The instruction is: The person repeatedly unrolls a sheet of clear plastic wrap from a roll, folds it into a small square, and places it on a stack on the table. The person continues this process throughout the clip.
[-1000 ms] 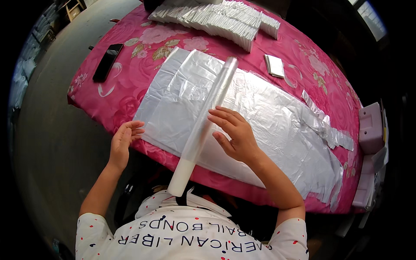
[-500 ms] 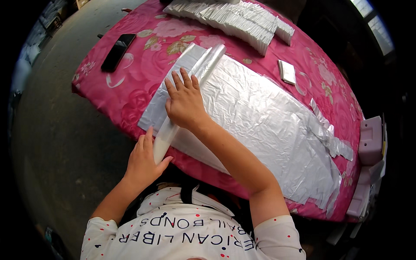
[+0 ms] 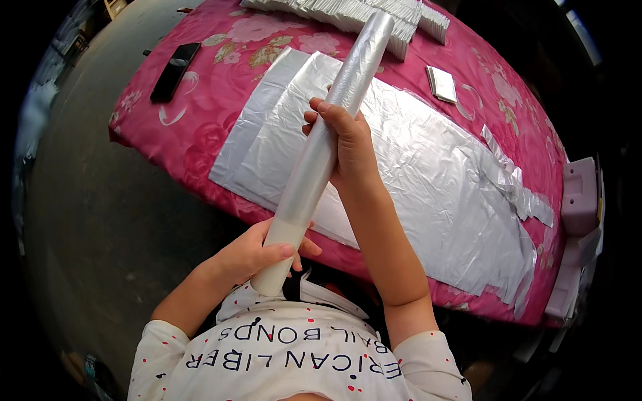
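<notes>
My right hand (image 3: 351, 144) is wrapped around the middle of a long roll of clear film (image 3: 315, 160), thumb across its top, while my left hand (image 3: 254, 252) grips the paler lower end from underneath. The roll slants from my shirt (image 3: 287, 354) up over the silvery plastic sheets (image 3: 414, 180) — its far end overlapping the white stack (image 3: 321, 12) in my view. Those sheets lie across the pink floral tablecloth (image 3: 207, 100) — a black phone (image 3: 175, 72) is to their left, a small white packet (image 3: 441, 85) beyond them.
</notes>
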`<action>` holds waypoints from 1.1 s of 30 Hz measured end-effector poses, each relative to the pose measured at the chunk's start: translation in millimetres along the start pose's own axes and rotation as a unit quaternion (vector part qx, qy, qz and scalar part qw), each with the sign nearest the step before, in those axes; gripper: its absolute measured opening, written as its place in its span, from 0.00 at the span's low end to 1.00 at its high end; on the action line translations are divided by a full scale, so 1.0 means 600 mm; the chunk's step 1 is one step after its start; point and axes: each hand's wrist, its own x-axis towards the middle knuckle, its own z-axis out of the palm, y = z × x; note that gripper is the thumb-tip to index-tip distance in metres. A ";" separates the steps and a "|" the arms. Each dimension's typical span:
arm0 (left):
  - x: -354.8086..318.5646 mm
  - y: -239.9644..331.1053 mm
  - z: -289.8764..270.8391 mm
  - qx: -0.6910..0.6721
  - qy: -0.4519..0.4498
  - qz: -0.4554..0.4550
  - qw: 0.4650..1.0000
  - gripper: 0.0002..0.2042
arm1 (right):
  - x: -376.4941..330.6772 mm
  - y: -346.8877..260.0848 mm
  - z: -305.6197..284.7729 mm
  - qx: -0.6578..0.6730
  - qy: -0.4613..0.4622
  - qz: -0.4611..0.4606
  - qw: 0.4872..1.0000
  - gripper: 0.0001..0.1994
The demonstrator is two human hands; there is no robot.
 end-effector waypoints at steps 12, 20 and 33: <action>0.024 -0.020 0.013 -0.090 -0.085 -0.041 0.991 0.23 | -0.050 0.017 -0.039 0.103 -0.020 -0.011 0.994 0.30; 0.042 -0.022 -0.003 -0.026 -0.088 -0.057 0.994 0.31 | -0.069 0.018 -0.049 0.021 0.088 0.001 0.996 0.30; 0.045 -0.054 -0.020 0.126 0.088 -0.046 0.987 0.30 | -0.088 0.093 -0.068 -0.021 0.133 0.022 0.991 0.27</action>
